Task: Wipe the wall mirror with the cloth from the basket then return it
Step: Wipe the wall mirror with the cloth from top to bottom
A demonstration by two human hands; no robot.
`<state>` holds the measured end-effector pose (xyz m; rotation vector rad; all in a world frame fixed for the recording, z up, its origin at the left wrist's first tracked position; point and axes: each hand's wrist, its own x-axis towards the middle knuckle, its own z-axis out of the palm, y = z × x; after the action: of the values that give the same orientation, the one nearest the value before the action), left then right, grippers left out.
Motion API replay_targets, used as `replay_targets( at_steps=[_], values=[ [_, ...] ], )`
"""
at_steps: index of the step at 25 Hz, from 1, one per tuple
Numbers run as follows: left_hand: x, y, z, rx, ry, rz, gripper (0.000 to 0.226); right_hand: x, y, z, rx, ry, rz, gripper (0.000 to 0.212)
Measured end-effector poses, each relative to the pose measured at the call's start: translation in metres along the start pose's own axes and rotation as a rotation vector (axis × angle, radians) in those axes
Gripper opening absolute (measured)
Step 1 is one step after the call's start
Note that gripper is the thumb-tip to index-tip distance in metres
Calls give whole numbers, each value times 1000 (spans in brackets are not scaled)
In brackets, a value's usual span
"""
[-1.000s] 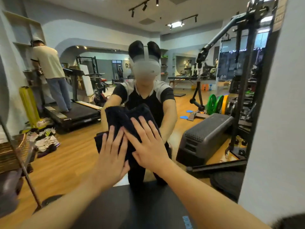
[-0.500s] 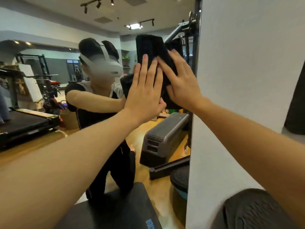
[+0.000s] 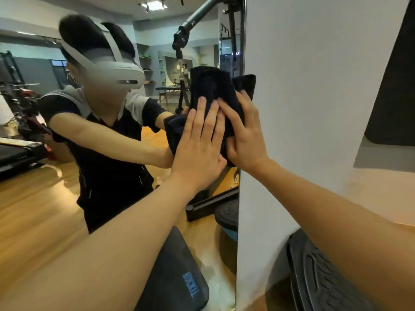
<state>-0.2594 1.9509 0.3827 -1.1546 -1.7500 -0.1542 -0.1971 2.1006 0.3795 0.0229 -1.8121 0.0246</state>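
A dark folded cloth (image 3: 211,86) lies flat against the wall mirror (image 3: 67,209), close to the mirror's right edge. My left hand (image 3: 199,147) presses on the cloth's lower left part with straight fingers. My right hand (image 3: 243,135) presses beside it on the right, fingers straight and pointing up-left. The two hands touch at the fingertips. The glass reflects a person with a headset and outstretched arms. The basket is out of view.
A white wall (image 3: 314,108) begins right at the mirror's right edge. A black padded bench (image 3: 177,272) stands below my arms against the mirror. A round black ribbed disc (image 3: 318,279) lies on the floor at lower right. Gym equipment shows in the reflection.
Both hands slid the cloth from the mirror's middle up to its right edge, then a little down along that edge. My view turned to the right with them.
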Motion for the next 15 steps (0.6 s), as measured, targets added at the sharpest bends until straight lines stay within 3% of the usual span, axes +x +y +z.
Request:
replay_targets(
  at_steps=[3, 7, 15],
  values=[
    [-54, 19, 24, 80, -94, 64, 93, -70, -9, 5, -15, -129, 65, 80],
    [-101, -2, 22, 104, -128, 149, 80, -103, -47, 17, -26, -223, 81, 82],
    [-220, -177, -47, 170, -126, 217, 91, -81, -214, 95, 11, -199, -73, 91]
  ],
)
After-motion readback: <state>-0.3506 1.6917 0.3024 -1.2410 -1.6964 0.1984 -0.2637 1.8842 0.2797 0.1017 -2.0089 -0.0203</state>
